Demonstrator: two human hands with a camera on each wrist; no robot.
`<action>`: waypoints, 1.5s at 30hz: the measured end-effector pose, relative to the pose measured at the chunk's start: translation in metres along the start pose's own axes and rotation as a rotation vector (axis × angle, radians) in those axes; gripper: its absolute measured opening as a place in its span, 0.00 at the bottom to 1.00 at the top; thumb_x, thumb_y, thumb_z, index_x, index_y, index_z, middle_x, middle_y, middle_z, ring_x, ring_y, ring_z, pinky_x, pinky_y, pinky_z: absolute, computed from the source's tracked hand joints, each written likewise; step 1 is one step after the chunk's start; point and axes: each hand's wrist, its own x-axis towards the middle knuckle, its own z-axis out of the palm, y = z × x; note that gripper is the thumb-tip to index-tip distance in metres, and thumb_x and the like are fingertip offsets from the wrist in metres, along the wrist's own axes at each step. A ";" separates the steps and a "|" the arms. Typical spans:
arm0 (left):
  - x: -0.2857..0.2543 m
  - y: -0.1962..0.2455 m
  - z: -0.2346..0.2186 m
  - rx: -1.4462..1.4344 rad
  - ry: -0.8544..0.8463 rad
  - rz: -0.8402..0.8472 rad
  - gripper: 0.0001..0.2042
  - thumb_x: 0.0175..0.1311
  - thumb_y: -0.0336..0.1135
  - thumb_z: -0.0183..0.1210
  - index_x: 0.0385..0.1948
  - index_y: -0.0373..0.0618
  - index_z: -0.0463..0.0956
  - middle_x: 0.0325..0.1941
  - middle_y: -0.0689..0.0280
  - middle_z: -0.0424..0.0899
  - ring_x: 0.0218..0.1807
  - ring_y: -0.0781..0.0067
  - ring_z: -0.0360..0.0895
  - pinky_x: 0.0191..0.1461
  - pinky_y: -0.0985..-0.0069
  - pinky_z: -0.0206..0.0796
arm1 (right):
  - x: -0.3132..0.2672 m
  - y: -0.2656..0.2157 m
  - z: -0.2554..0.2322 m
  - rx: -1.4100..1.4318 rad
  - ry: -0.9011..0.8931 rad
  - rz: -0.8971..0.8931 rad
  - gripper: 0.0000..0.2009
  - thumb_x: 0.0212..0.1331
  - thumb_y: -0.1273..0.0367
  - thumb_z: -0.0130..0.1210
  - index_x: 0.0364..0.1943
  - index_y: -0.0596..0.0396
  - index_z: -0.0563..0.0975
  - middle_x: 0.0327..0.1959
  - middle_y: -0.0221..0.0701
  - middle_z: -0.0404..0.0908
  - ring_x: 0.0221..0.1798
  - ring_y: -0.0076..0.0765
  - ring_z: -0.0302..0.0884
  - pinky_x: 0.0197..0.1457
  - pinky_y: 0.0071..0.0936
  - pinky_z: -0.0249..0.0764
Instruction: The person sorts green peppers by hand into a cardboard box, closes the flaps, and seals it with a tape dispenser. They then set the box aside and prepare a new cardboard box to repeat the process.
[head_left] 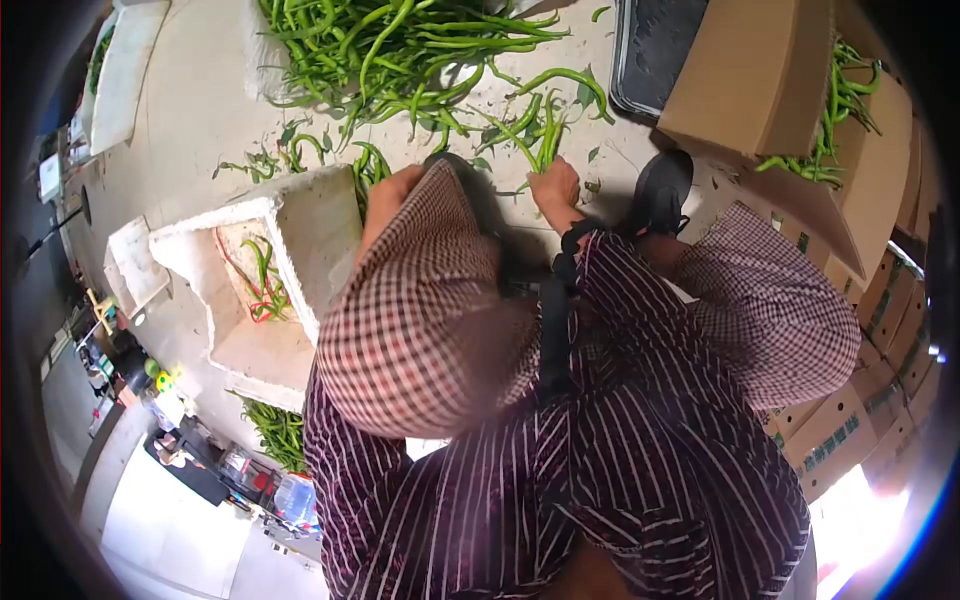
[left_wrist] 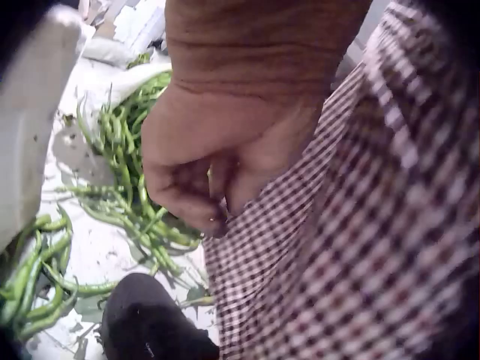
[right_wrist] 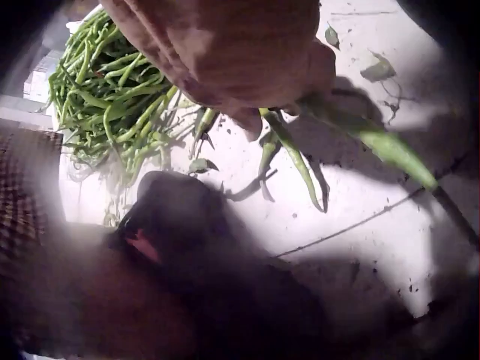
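Note:
Several long green peppers stick out of my right hand, which grips them near the floor between the two shoes. In the right wrist view their tips hang below the right hand. My left hand is beside the left knee, partly hidden by the checked trouser leg. The left wrist view shows the left hand with curled fingers and a small pale-green bit between them; what that bit belongs to is hidden. Beyond the hands lies a large heap of green peppers.
A white foam box with a few peppers lies tipped at the left. More peppers lie against its far edge. A cardboard box with peppers and a black tray stand at the upper right. A dark shoe is right of my right hand.

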 end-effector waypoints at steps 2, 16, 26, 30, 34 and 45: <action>0.014 0.007 0.028 -0.031 -0.064 0.073 0.13 0.58 0.37 0.61 0.43 0.43 0.81 0.40 0.52 0.84 0.43 0.57 0.82 0.49 0.64 0.72 | -0.011 0.017 -0.003 -0.006 -0.095 0.079 0.17 0.46 0.63 0.61 0.38 0.59 0.78 0.41 0.47 0.81 0.46 0.55 0.79 0.50 0.46 0.74; 0.158 -0.005 0.175 0.577 0.062 0.640 0.12 0.55 0.34 0.57 0.41 0.48 0.70 0.38 0.56 0.74 0.39 0.51 0.76 0.41 0.58 0.71 | 0.049 -0.003 -0.088 0.217 0.336 -0.800 0.14 0.50 0.73 0.54 0.41 0.62 0.69 0.35 0.50 0.73 0.38 0.62 0.73 0.41 0.52 0.69; 0.087 -0.005 0.088 0.246 0.028 0.352 0.17 0.54 0.26 0.55 0.47 0.48 0.67 0.42 0.51 0.76 0.44 0.42 0.76 0.45 0.55 0.70 | 0.119 -0.054 -0.077 -0.217 0.157 -0.261 0.16 0.53 0.73 0.54 0.45 0.64 0.68 0.39 0.51 0.79 0.44 0.63 0.78 0.48 0.51 0.74; 0.076 -0.026 0.066 -0.160 0.161 0.201 0.13 0.57 0.25 0.53 0.45 0.43 0.71 0.34 0.55 0.79 0.37 0.58 0.77 0.44 0.67 0.69 | 0.124 -0.035 -0.073 -0.138 0.028 -0.182 0.12 0.51 0.71 0.58 0.38 0.62 0.73 0.33 0.50 0.80 0.39 0.58 0.80 0.44 0.49 0.75; 0.064 -0.034 0.056 -0.360 0.150 0.160 0.13 0.61 0.26 0.53 0.48 0.41 0.72 0.32 0.62 0.79 0.36 0.77 0.72 0.42 0.79 0.66 | 0.107 -0.020 -0.085 0.454 -0.427 -0.101 0.09 0.55 0.66 0.58 0.34 0.58 0.78 0.23 0.33 0.76 0.27 0.33 0.76 0.29 0.32 0.69; -0.097 -0.040 -0.127 -0.110 0.733 0.153 0.16 0.61 0.19 0.49 0.51 0.40 0.70 0.42 0.63 0.78 0.38 0.72 0.76 0.42 0.76 0.70 | -0.022 -0.097 -0.166 1.225 -1.101 -0.257 0.14 0.61 0.72 0.54 0.50 0.60 0.72 0.32 0.28 0.79 0.20 0.11 0.60 0.23 0.12 0.57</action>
